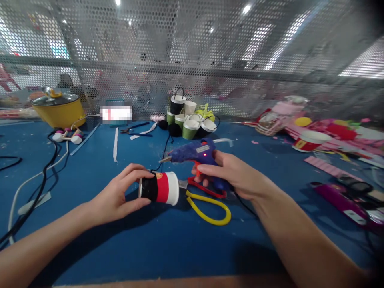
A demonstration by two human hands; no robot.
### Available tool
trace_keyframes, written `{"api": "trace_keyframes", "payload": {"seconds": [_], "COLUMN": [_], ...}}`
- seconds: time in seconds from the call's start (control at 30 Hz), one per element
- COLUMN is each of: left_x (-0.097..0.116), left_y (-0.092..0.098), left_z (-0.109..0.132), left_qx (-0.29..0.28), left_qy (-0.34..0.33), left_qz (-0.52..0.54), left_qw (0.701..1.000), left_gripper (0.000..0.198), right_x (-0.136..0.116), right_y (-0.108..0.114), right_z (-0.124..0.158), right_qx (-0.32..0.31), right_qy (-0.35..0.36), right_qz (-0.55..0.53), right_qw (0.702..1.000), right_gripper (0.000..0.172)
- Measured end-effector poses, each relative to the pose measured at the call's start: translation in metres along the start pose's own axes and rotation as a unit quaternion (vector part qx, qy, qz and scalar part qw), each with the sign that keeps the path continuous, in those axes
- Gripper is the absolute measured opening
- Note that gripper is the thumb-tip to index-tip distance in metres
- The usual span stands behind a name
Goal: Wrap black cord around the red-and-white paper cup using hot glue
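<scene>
Paper cup [163, 188] partly hides scissors [196, 196]; left hand [118, 194] pinches cup, right hand [237, 173] grips glue gun [192, 152].

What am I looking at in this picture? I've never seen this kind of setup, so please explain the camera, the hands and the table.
There is no robot here: the two bare hands belong to the person wearing the camera on their head, so this single view looks forward and down over their arms.

The left hand holds a cup on its side, gripping its black end. The right hand holds a blue glue gun, its red light on.

On the blue table, scissors lie near the cup. Farther back stand small cups and, at left, a yellow pot. Behind is a mesh screen.
</scene>
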State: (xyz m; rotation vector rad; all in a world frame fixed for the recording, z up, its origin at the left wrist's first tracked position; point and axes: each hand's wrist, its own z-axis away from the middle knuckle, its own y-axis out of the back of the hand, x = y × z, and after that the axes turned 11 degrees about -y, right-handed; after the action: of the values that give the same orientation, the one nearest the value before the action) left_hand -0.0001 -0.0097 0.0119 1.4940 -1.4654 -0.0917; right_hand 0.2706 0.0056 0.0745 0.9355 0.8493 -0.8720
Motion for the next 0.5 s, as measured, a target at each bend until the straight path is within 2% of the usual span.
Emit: {"api": "trace_keyframes", "payload": {"seconds": [0.13,0.23,0.33,0.43,0.5], "left_x": [-0.002,-0.004,-0.006,-0.008,-0.009], "left_y": [0.003,0.004,0.004,0.003,0.003], "left_z": [-0.003,-0.003,-0.003,-0.002,-0.001], "left_qx": [-0.011,-0.008,-0.001,0.008,0.012], "left_qy": [0.016,0.024,0.027,0.036,0.043], "left_qz": [-0.002,-0.004,-0.001,0.024,0.041], "left_qw": [1.0,1.0,1.0,0.999,0.998], "left_gripper": [0.036,0.035,0.035,0.036,0.036], "right_x": [0.003,0.008,0.011,0.01,0.009], "right_y": [-0.005,-0.006,-0.01,-0.016,-0.02], "right_z": [0.007,0.014,0.019,0.02,0.02], "right_qx": [-0.03,0.021,0.077,0.09,0.082], "right_qy": [0.004,0.018,0.019,0.079,0.116], "right_qz": [0.028,0.113,0.19,0.228,0.254], "right_qw": [0.999,0.993,0.979,0.966,0.957], "right_gripper": [0.019,0.017,0.023,0.014,0.014]}}
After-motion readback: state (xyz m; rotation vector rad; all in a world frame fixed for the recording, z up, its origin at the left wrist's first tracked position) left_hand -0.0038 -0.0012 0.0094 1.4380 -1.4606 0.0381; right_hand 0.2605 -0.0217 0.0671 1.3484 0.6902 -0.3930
